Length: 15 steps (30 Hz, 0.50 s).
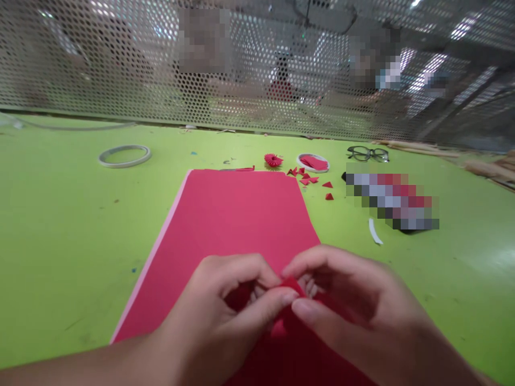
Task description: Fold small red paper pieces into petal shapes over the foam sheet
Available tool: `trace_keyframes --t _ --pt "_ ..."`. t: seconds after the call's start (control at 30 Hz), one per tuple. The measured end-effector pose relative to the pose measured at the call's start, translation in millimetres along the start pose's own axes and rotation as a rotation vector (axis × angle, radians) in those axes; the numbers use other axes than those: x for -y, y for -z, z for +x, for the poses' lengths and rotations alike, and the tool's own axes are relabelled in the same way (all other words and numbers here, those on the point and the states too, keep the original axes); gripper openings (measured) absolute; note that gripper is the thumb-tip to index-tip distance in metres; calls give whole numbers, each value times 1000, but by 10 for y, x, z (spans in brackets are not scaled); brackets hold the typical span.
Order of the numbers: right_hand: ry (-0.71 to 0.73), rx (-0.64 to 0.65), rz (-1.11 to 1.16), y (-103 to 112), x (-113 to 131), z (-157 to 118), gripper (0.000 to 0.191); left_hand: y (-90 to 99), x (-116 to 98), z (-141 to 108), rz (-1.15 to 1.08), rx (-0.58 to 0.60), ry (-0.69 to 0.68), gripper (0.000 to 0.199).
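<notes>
A small folded piece of red paper [293,285] is pinched between the fingertips of both my hands. My left hand [225,300] grips its left side with thumb and forefinger, and my right hand [358,300] holds the right side the same way. Fingers cover much of the piece, so its full shape is hidden. Beneath the hands lies a large red paper sheet [241,214] with a pale left edge. Past its far right corner are several small folded red paper triangles [309,180] and a round, spiky red paper piece [273,160].
On the green table [60,214] lie a white ring [124,156], a small round dish [298,161] with red paper in it, eyeglasses [368,155], a blurred-out dark-edged object [390,201] and a white strip [375,231]. A perforated metal screen [249,69] stands behind.
</notes>
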State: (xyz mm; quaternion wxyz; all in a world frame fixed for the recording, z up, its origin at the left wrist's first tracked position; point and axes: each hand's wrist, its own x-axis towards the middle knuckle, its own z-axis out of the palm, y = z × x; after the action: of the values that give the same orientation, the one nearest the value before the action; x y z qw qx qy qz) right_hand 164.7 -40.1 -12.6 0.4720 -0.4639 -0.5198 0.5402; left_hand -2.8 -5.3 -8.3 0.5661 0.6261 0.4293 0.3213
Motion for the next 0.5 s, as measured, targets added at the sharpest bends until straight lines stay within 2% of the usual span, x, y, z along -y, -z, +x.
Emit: trace_keyframes --t 0.1,0.23,0.37,0.5 --pt "-116 25 153 28 5 15 13 20 31 11 23 -69 -77 29" --pt "-222 64 329 72 11 59 12 30 45 10 -74 -35 -130 16" --pt "-198 47 323 80 7 68 15 0 23 -6 -170 24 -133 24" --pt "-137 26 295 59 -9 50 19 -6 21 -16 -148 -2 -131 23"
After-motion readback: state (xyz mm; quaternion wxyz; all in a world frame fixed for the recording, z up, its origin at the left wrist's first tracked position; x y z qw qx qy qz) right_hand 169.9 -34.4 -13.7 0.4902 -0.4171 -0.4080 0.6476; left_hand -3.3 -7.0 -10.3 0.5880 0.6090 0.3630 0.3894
